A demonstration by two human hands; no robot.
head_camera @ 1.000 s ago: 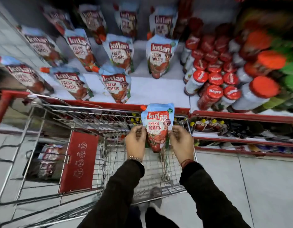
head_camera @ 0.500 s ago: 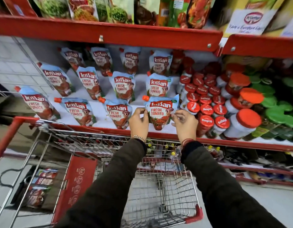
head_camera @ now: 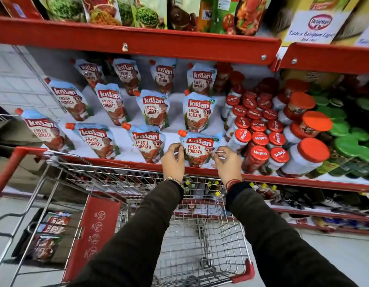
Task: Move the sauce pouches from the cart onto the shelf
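Observation:
A tomato sauce pouch (head_camera: 198, 151) with an orange spout stands at the front right of the white shelf (head_camera: 129, 151), at the end of the front row. My left hand (head_camera: 173, 160) pinches its left edge and my right hand (head_camera: 226, 162) pinches its right edge. Several identical pouches (head_camera: 147, 143) stand in rows behind and to the left. Below my arms is the wire cart (head_camera: 200, 241), and its basket shows no pouches.
Red-capped jars (head_camera: 259, 139) crowd the shelf right beside the held pouch, with orange and green lidded jars (head_camera: 313, 151) further right. A red upper shelf lip (head_camera: 125, 41) overhangs. The cart's red flap (head_camera: 96, 230) hangs at left. Lower shelves hold small items.
Both hands lifted the pouch out of the cart, carried it up and forward, and set it down at the shelf's front right. The view tilted upward.

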